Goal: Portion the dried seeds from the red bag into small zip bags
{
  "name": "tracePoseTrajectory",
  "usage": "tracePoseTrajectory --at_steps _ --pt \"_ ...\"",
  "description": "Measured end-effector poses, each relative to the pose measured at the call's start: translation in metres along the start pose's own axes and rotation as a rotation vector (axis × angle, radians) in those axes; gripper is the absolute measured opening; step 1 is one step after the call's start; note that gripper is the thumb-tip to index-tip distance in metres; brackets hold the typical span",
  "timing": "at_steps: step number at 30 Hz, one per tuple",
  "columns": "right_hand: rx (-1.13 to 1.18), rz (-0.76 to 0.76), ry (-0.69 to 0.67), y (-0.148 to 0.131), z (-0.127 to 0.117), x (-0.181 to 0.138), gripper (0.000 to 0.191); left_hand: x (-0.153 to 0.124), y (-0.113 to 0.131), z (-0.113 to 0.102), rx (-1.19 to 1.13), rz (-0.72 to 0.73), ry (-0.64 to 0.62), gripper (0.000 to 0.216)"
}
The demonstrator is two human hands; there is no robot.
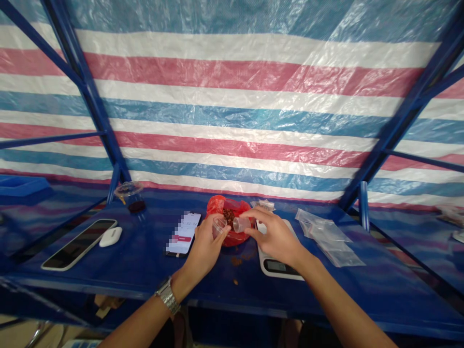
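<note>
My left hand [207, 239] is closed around a small clear plastic cup [219, 225], tilted over the red plastic bag. Facing it, my right hand [273, 233] grips another small clear plastic cup [239, 224], tipped on its side with its mouth to the left. Beneath both cups the red plastic bag [216, 202] lies open, with small brown pieces [228, 215] inside. What the cups contain is too small to make out. Partly under my right hand sits a white digital scale [266, 272] with a display at its front.
Clear zip bags [331, 239] lie to the right, and small packets [266, 205] behind the scale. On the left are a lit phone [184, 232], a dark phone [79, 244], a white earbud case [110, 237] and a lidded cup [135, 204]. Brown crumbs [236, 261] dot the blue table.
</note>
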State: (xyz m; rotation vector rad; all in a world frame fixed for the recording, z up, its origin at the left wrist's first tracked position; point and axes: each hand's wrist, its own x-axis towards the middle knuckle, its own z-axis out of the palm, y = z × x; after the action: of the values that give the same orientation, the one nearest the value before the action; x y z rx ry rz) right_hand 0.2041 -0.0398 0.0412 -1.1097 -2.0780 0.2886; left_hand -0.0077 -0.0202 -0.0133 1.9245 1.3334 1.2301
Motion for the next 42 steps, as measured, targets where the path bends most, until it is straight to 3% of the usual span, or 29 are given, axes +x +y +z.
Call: tracePoseTrajectory --at_steps 4,8,12,21,28,35,42 --pt "-0.006 0.037 -0.275 -0.01 -0.012 -0.028 0.025 -0.022 0.009 -0.024 0.155 0.019 -0.291 0.02" --pt "-0.123 0.101 -0.306 -0.018 0.0 -0.061 0.029 -0.044 0.008 -0.038 0.267 0.054 -0.55 0.02" --pt "-0.183 0.141 -0.311 -0.018 0.018 -0.084 0.03 -0.053 0.004 -0.037 0.351 0.054 -0.657 0.021" --pt "-0.331 0.102 -0.35 -0.028 0.034 -0.088 0.029 -0.051 0.006 -0.028 0.424 0.1 -0.708 0.034" --pt "-0.375 0.089 -0.333 -0.03 0.041 -0.09 0.029 -0.047 -0.002 -0.03 0.322 0.117 -0.743 0.071" --pt "-0.369 0.127 -0.334 -0.03 0.045 -0.092 0.027 -0.046 -0.009 -0.03 0.275 0.144 -0.722 0.041" --pt "-0.293 0.168 -0.271 -0.028 0.053 -0.091 0.026 -0.048 -0.009 -0.024 0.266 0.13 -0.719 0.035"
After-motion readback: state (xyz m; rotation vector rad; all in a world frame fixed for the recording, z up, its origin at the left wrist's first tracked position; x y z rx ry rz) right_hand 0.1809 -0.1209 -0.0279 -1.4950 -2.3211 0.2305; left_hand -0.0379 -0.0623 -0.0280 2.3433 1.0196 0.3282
